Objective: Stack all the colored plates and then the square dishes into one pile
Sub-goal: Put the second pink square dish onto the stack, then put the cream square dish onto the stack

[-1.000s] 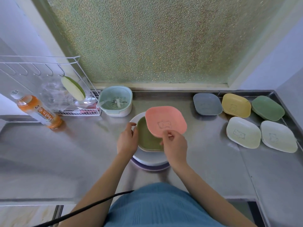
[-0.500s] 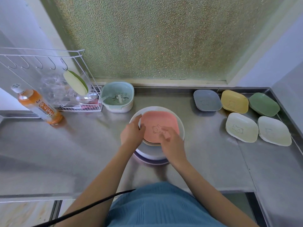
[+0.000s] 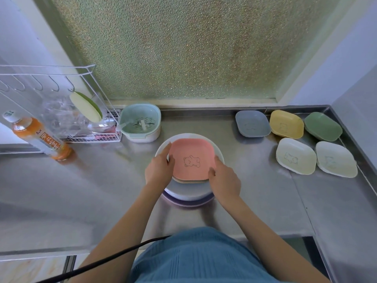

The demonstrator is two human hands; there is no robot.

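Observation:
A pink square dish [image 3: 191, 158] with a bear drawing lies on top of a pile of square dishes, which rests on a stack of round plates [image 3: 189, 194] in the middle of the steel counter. My left hand [image 3: 160, 168] touches the pink dish's left edge, and my right hand [image 3: 223, 178] touches its right front corner; both hold its sides. Further square dishes lie apart at the right: a grey dish [image 3: 252, 126], a yellow dish [image 3: 286, 127], a green dish [image 3: 322, 129], and two pale dishes [image 3: 295, 155] [image 3: 336, 159].
A mint strainer bowl [image 3: 140, 124] stands behind the pile. A wire rack [image 3: 61, 111] with a green-rimmed plate [image 3: 85, 107] and an orange drink bottle [image 3: 38, 138] are at the left. A raised counter rim [image 3: 355, 144] runs along the right. A black cable crosses the bottom.
The pink dish came down from a tilted hold in my right hand onto the pile, covering the olive dish. Both hands now rest at its sides.

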